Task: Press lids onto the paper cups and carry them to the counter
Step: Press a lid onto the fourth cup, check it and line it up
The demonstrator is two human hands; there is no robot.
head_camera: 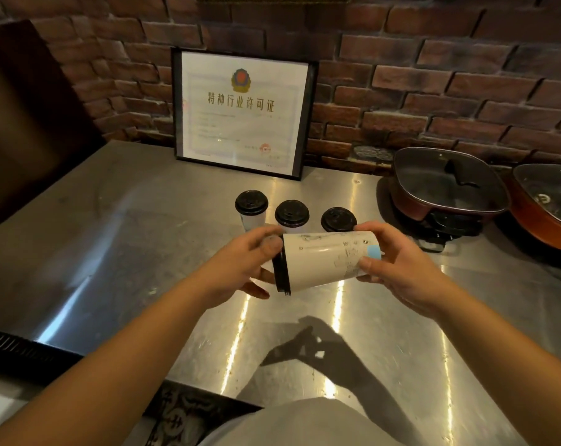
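I hold a white paper cup (324, 257) on its side above the steel counter (128, 226). Its black lid (280, 273) points left. My left hand (247, 265) grips the lid end, fingers around the rim. My right hand (398, 268) holds the cup's base, thumb on the printed side near a blue sticker. Behind the held cup three white cups with black lids stand upright in a row: one at the left (251, 209), one in the middle (291, 215), one at the right (338, 218), partly hidden by the held cup.
A framed certificate (243, 112) leans on the brick wall behind the cups. Two lidded electric pans stand at the right, a dark one (446, 185) and an orange one (549, 204). A dark panel (24, 117) rises at the left. The counter's near edge is below my arms.
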